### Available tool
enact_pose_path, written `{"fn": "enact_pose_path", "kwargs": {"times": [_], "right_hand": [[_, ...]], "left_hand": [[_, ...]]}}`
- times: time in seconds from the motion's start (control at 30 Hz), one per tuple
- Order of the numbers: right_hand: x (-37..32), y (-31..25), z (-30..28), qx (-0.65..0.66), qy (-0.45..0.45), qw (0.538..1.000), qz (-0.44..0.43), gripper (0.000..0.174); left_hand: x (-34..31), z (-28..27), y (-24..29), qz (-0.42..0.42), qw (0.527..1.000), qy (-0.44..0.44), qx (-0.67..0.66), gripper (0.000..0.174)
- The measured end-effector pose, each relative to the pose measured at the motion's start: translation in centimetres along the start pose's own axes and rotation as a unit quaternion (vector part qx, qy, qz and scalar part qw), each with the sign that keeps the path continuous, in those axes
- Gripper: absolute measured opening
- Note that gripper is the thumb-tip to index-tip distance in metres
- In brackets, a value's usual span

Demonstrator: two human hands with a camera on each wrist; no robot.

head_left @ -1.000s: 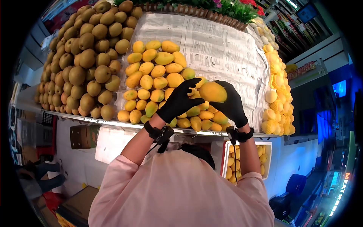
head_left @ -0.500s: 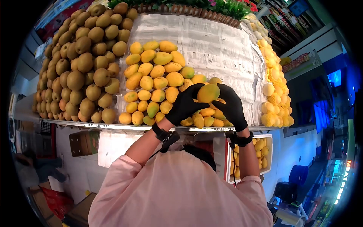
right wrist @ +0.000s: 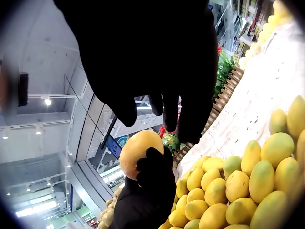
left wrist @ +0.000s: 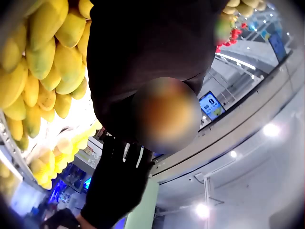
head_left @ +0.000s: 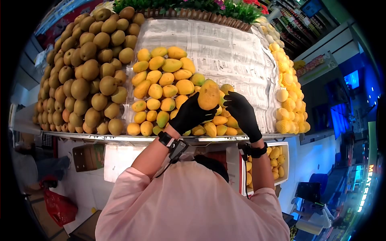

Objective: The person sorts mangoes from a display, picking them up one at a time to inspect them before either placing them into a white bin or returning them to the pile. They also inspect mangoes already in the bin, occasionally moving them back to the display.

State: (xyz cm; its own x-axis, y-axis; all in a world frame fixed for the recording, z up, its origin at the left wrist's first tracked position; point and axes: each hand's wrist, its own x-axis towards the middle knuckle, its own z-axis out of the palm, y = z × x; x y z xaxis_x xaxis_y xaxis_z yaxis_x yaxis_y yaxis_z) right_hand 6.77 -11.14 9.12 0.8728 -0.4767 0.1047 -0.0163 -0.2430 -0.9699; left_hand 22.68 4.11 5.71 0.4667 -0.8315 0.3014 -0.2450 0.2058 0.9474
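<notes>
My left hand (head_left: 193, 113), in a black glove, holds a yellow mango (head_left: 209, 94) upright above the mango rows. The right wrist view shows the thumb of that hand across the held mango (right wrist: 136, 150). In the left wrist view a blurred patch covers the fruit. My right hand (head_left: 242, 114), gloved in black too, is just right of the mango, apart from it, with its fingers extended toward it. Beneath both hands lie rows of yellow and greenish mangoes (head_left: 171, 65) on newspaper (head_left: 225, 48).
Brown round fruit (head_left: 89, 70) is heaped at the left. Netted yellow fruit (head_left: 287, 104) lines the right side. A small wooden fence (head_left: 193, 14) with flowers runs along the back. By the display's front edge, a white box (head_left: 286, 154) holds more mangoes.
The mango was between both hands and has shifted left, turning from sideways to upright in the left hand. The right hand has let go of it.
</notes>
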Motion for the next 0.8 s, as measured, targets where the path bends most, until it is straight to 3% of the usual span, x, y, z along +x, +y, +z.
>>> {"fn": "enact_pose_path", "kwargs": {"times": [0.03,0.07,0.17,0.27,0.37,0.47,0.5,0.53,0.57,0.63,0.67,0.7,0.8], "right_hand": [[-0.2,-0.1,0.1,-0.001,0.000,1.000,0.012,0.043],[-0.3,-0.1,0.2,-0.002,0.000,1.000,0.024,0.040],[-0.4,0.1,0.2,-0.053,-0.014,0.998,0.031,0.040],[-0.5,0.7,0.2,-0.047,-0.033,0.998,0.032,0.041],[-1.2,0.4,1.3,-0.038,-0.018,0.998,0.043,0.042],[-1.5,1.2,1.7,-0.029,-0.002,0.997,0.077,0.047],[-1.4,1.2,2.0,-0.028,0.006,0.996,0.089,0.048],[-1.2,1.8,2.0,-0.044,0.008,0.995,0.093,0.059],[-1.2,1.7,2.3,-0.064,0.012,0.995,0.081,0.063],[-1.2,1.5,3.3,-0.102,0.021,0.993,0.050,0.072],[-1.3,2.3,3.3,-0.123,0.015,0.991,0.046,0.080],[-1.3,3.1,3.4,-0.081,0.013,0.996,0.029,0.081],[-1.3,3.4,4.0,-0.153,0.026,0.988,0.000,0.083]], "left_hand": [[-0.1,-0.2,0.8,-0.010,1.000,0.011,-0.019,0.041],[0.0,-0.2,0.5,0.016,0.997,0.029,0.070,0.045],[-0.5,-0.3,0.3,0.046,0.996,0.059,0.055,0.044],[-0.7,-0.4,-0.6,-0.018,0.999,0.040,-0.023,0.039],[-0.6,-0.7,0.7,0.003,0.999,0.003,0.049,0.040],[-0.9,0.0,-2.5,-0.072,0.987,-0.078,-0.122,0.045],[-0.9,0.1,-3.3,-0.157,0.939,-0.082,-0.296,0.046],[-0.8,0.1,-4.1,-0.236,0.853,-0.083,-0.457,0.047],[-0.7,-0.1,-3.6,-0.307,0.734,-0.080,-0.600,0.048],[-1.2,0.1,-2.5,-0.252,0.878,-0.064,-0.401,0.057],[-1.4,0.5,-2.8,-0.229,0.903,-0.065,-0.358,0.061],[-1.3,0.8,-3.5,-0.201,0.926,-0.066,-0.312,0.064],[-1.4,1.8,-4.7,-0.142,0.963,-0.049,-0.224,0.072]]}}
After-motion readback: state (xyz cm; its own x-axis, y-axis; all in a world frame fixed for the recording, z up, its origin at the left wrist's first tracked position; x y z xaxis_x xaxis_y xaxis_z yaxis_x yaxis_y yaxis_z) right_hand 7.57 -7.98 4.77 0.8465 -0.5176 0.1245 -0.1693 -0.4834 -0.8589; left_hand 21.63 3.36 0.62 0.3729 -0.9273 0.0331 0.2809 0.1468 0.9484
